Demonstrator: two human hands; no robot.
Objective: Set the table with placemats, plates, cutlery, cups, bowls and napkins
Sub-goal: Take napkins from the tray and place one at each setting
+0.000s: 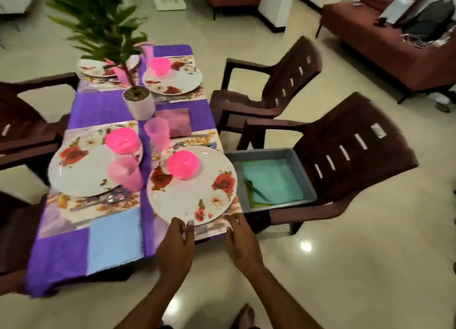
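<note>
Purple cloth covers the table (103, 109), which carries several floral placemats. On the near right placemat (217, 224) lies a floral plate (192, 195) with a pink bowl (182, 164) on it. My left hand (176, 245) pinches this placemat's near edge, just under the plate's rim. At the mat's right corner my right hand (243, 242) pinches it too. A spoon (180, 145), a pink cup (158, 131) and a purple napkin (176, 121) sit beyond the plate. The near left setting has a plate (81, 166), bowl (122, 140), cup (125, 172), cutlery (98, 201) and blue napkin (114, 240).
A potted plant (139, 105) stands mid-table, with two more set plates behind it. A grey tray (261, 154) holding a teal cloth (271, 180) rests on the brown chair (345, 156) right of the table. More chairs ring the table; a sofa (385, 45) is far right.
</note>
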